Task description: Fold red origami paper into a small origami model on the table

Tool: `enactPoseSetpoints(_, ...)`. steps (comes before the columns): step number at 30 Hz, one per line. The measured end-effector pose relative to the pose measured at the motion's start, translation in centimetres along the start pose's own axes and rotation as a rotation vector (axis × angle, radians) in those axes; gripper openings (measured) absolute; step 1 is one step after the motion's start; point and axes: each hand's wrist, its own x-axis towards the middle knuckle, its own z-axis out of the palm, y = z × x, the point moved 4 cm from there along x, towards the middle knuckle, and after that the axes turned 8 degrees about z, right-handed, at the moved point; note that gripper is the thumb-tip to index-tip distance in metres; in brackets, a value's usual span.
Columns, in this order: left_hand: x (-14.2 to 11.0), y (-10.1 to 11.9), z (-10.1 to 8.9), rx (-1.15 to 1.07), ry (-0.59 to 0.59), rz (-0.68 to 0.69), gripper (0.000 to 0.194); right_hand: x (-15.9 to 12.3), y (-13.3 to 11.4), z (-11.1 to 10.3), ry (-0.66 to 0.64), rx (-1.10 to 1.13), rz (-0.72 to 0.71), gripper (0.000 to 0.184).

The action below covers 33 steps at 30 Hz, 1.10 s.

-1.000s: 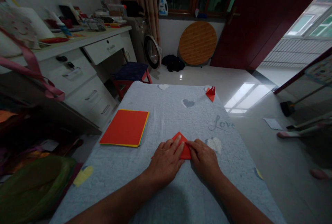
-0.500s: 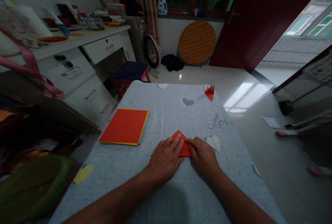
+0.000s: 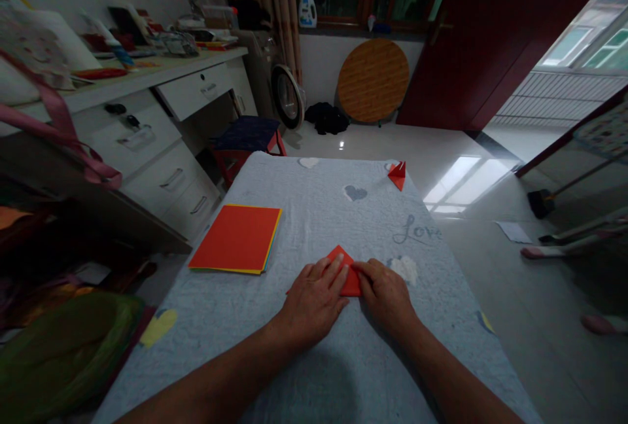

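Observation:
A folded red sheet of origami paper lies on the cloth-covered table in front of me, its top corner pointing away. My left hand rests flat over its left part, fingers stretched and slightly apart, hiding much of it. At the paper's right edge, my right hand has its fingers curled, thumb and forefinger pinching the fold. To the left is a stack of square coloured paper, red on top with yellow and blue edges below. A small folded red paper piece stands at the far right corner.
The pale blue tablecloth has heart patterns and lettering. Beyond the table's far left stands a stool near a white desk. A green-lined bin is at the lower left. A round wooden board leans on the wall.

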Motion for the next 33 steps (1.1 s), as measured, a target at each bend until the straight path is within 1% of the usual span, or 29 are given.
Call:
enactPoseSetpoints(10, -0.01, 0.12, -0.04, 0.019, -0.009, 0.041, 0.049, -0.04, -0.01, 0.06, 0.005, -0.008, -0.014, 0.032)
enactPoseSetpoints(22, -0.04, 0.22, 0.0, 0.027, -0.007, 0.013, 0.05, -0.03, 0.16, 0.14, 0.015, 0.015, -0.043, 0.031)
enactPoseSetpoints(33, 0.01, -0.02, 0.15, -0.003, -0.009, 0.004, 0.052, 0.01, 0.0, 0.0, -0.01, 0.009, -0.015, 0.032)
